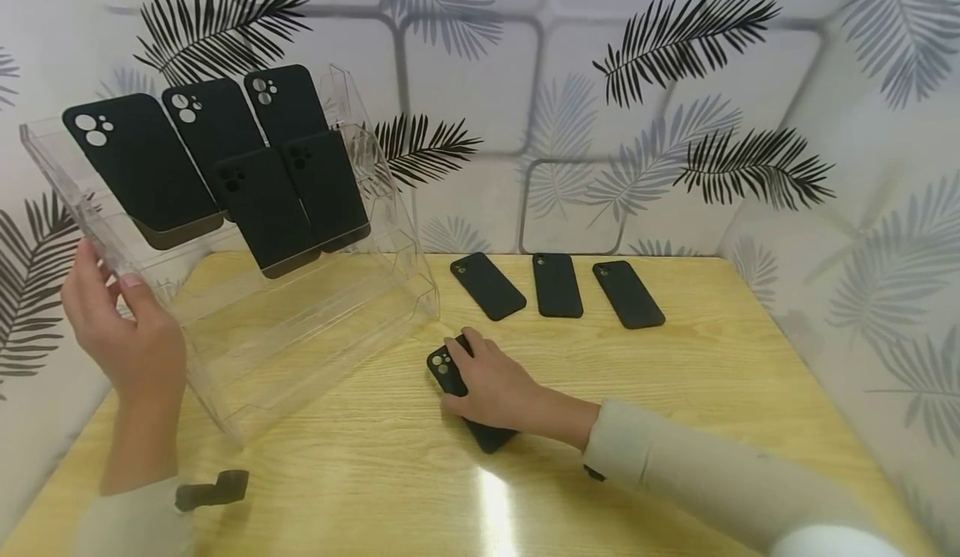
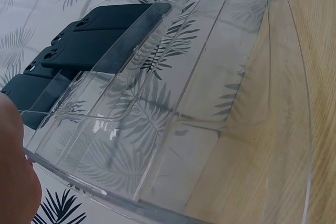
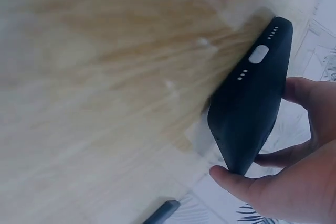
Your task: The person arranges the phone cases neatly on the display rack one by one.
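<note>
A clear acrylic display stand (image 1: 300,323) with stepped tiers leans on the left of the table. Several black phone cases (image 1: 146,165) stand on its upper tiers, camera cutouts at the top. My left hand (image 1: 135,332) grips the stand's left side edge; in the left wrist view only part of that hand (image 2: 18,166) shows. Near the middle of the table, my right hand (image 1: 491,386) holds another black phone case (image 1: 487,438) by its edges. In the right wrist view, thumb and fingers pinch this case (image 3: 252,98), and its bottom edge with the port slot faces the camera.
Three more black phone cases, a left one (image 1: 488,286), a middle one (image 1: 557,285) and a right one (image 1: 628,294), lie at the back of the wooden table (image 1: 712,373). Leaf-patterned wall covering (image 1: 480,82) rises behind and beside the table.
</note>
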Action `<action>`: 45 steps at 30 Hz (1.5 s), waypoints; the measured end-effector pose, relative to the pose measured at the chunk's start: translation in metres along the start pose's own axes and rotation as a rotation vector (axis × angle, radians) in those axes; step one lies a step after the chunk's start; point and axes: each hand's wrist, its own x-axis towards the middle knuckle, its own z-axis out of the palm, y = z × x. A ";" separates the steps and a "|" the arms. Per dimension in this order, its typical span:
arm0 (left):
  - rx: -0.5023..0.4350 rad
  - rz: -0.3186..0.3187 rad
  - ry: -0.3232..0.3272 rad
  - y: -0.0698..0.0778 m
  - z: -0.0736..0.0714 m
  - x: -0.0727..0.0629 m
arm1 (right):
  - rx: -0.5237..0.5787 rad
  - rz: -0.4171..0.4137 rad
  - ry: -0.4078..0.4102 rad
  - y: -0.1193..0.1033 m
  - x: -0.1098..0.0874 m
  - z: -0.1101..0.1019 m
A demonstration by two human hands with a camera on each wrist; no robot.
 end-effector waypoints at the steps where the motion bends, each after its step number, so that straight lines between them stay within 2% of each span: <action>1: 0.000 0.000 0.002 0.000 0.000 0.000 | -0.010 -0.016 0.017 -0.002 0.001 0.000; 11: 0.006 0.007 0.022 0.001 0.002 -0.004 | -0.086 -0.130 0.134 -0.024 0.010 -0.004; 20: 0.020 -0.002 0.021 -0.001 0.003 -0.003 | -0.139 -0.234 0.268 -0.058 0.025 -0.021; 32: 0.037 0.008 0.014 -0.003 0.004 -0.003 | -0.121 -0.299 0.425 -0.110 0.062 -0.059; 39: 0.049 -0.004 0.012 -0.007 0.004 0.000 | -0.074 -0.318 0.466 -0.139 0.083 -0.080; 45: 0.043 0.028 0.027 -0.015 0.003 0.002 | -0.059 -0.340 0.536 -0.163 0.103 -0.093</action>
